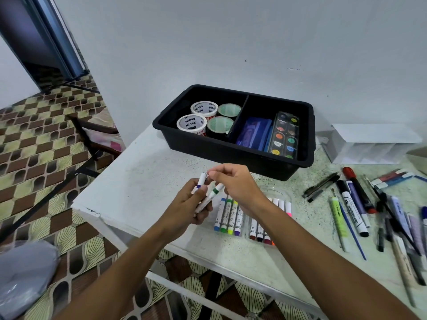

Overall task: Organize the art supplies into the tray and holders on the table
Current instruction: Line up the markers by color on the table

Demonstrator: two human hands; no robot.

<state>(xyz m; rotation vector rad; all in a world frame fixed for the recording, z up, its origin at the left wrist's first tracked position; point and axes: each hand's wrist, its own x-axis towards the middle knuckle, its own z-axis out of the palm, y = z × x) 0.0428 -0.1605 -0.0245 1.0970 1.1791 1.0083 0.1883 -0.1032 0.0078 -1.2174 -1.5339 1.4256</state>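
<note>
the left hand (pixel 188 205) grips two slim white markers (pixel 208 195), the right hand (pixel 233 181) pinches one's tip, near a glossy black plastic tray (pixel 233 155) holding tape rolls (pixel 204 115) and paints (pixel 284 135).

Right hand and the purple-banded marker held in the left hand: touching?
Touching. In the head view, the right hand pinches the white cap end of the purple-banded marker, which the left hand grips together with a green-banded marker.

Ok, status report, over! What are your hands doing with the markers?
Left hand grips two markers. Right hand pinches one marker's tip. Black tray just behind, tape and paints inside. Nothing in the way.
</note>
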